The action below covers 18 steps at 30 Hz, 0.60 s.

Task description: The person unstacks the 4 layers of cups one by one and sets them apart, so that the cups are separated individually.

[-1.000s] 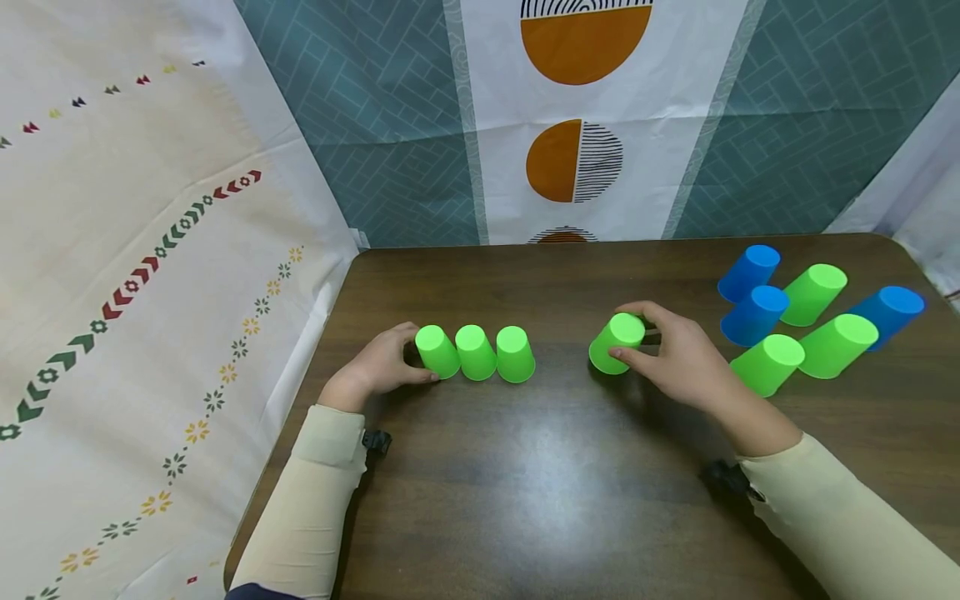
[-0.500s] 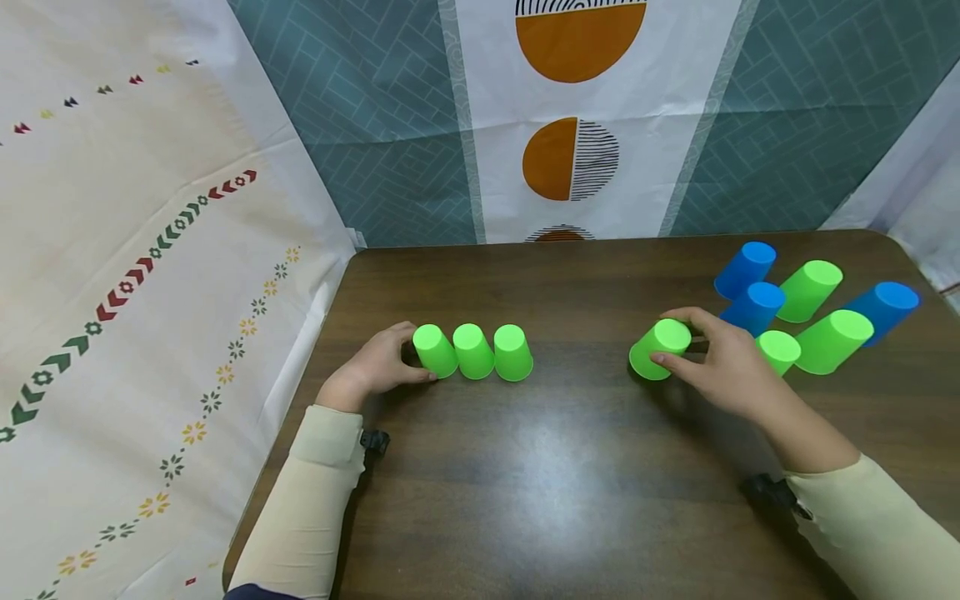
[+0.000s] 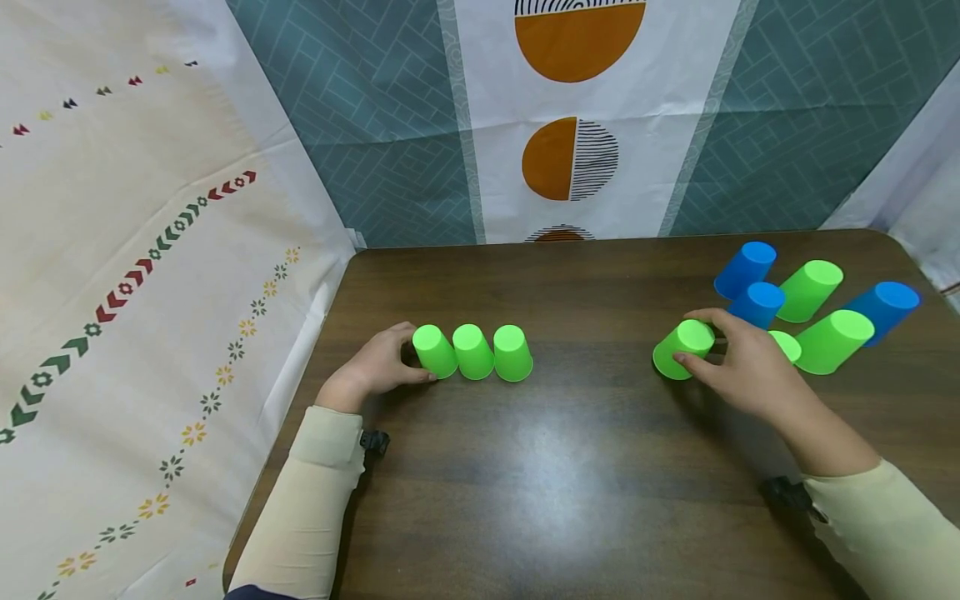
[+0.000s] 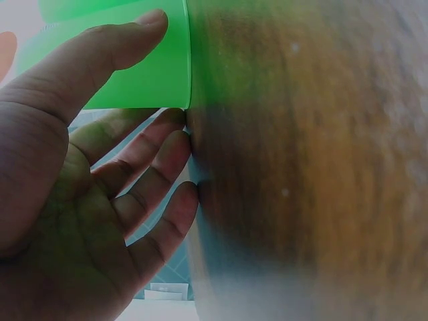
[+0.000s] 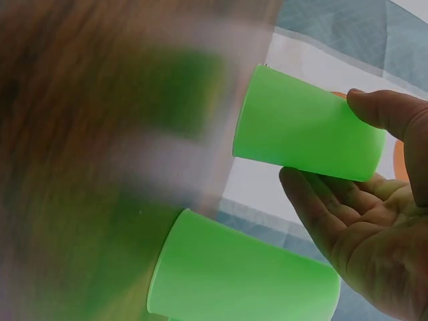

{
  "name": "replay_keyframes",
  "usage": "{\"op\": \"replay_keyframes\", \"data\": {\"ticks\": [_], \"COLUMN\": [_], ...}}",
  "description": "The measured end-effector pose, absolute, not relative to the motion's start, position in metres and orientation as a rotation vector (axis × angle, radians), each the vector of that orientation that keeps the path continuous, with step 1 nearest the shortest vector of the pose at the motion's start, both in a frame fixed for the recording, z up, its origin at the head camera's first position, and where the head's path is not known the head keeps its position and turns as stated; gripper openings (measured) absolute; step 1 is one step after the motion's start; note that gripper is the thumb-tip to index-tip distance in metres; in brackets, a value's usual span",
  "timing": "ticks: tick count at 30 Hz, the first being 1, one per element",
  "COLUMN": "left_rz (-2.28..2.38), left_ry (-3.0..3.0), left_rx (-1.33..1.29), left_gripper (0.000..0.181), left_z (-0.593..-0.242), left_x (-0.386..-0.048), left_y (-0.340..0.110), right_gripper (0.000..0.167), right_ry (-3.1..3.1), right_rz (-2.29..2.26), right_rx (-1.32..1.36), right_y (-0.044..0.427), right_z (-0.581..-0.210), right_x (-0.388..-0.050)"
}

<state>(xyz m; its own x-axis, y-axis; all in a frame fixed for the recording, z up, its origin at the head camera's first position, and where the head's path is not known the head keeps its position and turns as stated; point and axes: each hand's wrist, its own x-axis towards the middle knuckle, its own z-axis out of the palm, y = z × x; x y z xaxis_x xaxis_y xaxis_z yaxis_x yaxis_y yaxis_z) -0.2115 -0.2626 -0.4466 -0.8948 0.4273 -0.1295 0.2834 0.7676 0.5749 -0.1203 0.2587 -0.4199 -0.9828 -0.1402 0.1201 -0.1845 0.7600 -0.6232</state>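
One brown wood-grain tabletop [image 3: 555,517] carries everything; a teal-and-white cloth [image 3: 375,167] hangs behind its far edge and a patterned white cloth [image 3: 135,333] along its left side. Two pale sleeves [image 3: 311,508] reach over it. The left hand [image 3: 375,364], at the tabletop's left, holds an end cup [image 3: 436,352] between thumb and forefinger, its other fingers [image 4: 172,152] loosely extended. The right hand [image 3: 750,367] grasps a single cup [image 3: 678,343] between thumb and fingers, right of the tabletop's middle; whether the rim touches the wood I cannot tell. Ten cups in all: three blue cups [image 3: 745,271] and three green cups [image 3: 810,292], one partly hidden, toward the tabletop's far right corner; three green in a close row at its left; one green in the right hand. The single cup is plain bright green, smooth, tapered, mouth-down, its flat base uppermost.
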Motion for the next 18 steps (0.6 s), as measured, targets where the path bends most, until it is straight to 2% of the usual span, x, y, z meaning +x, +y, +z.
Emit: {"op": "replay_keyframes", "data": {"ticks": [18], "left_rz": [0.837], "left_ry": [2.711], "left_rx": [0.56], "left_gripper": [0.048], "left_z": [-0.4461], "left_x": [-0.2106], "left_y": [-0.2623], "right_gripper": [0.063], "right_ry": [-2.927], "right_rz": [0.876], "right_rx": [0.317], "right_y": [0.2624], "right_z": [-0.4219], "right_x": [-0.1274]}}
